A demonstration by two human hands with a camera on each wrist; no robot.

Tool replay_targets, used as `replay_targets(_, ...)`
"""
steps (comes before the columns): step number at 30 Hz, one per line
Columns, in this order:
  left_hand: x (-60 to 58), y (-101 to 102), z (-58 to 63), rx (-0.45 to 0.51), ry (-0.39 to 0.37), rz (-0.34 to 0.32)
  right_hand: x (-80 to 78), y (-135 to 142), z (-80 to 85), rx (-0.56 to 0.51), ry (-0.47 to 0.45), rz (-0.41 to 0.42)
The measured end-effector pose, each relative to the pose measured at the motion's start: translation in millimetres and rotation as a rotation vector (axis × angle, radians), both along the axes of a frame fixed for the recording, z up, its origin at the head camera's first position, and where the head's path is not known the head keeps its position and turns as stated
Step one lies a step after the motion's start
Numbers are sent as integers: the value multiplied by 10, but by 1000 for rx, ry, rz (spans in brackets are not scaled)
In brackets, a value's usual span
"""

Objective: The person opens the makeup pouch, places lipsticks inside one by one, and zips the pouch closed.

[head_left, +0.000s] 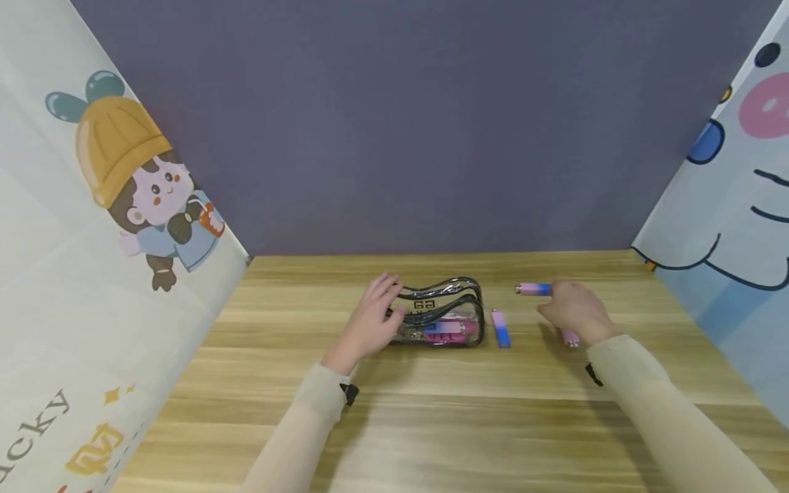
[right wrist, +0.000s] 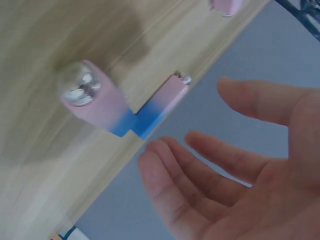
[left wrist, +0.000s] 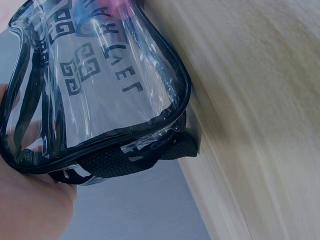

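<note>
A clear plastic pouch with black trim and lettering lies on the table, pink and blue things showing through its wall. At its left end, my left hand holds the pouch; some fingers show through the clear plastic in the left wrist view. My right hand hovers with fingers loosely bent and apart, holding nothing, by two pink-to-blue sticks. One stick lies crosswise behind it. The other is partly hidden under the hand and shows a shiny clear end. A third stick lies right of the pouch.
The wood-grain table runs back to a dark grey panel. White sheets with cartoon prints stand along both sides, a capped figure at left and a blue-and-pink print at right.
</note>
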State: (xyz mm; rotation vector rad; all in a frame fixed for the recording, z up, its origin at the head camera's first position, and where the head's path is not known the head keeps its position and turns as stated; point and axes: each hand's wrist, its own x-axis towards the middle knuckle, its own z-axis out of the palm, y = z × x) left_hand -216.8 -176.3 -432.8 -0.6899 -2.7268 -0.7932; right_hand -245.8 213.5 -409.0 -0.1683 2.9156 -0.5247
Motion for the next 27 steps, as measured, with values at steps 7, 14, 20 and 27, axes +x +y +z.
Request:
replay_targets(7,7,3,1,-7,-5,5,39,59,-74,-26,-61,-21)
replay_targets(14,49,-3,15,-8,-21,11,88,58,-120,-44,-79,-46)
replay_targets(20,61,-3,17,3,-10,1,106,89,-178,-20,-69,-63)
replay_targets(27,64,-1,20,2,-4,2,88,149,-233,-4,-61,-73)
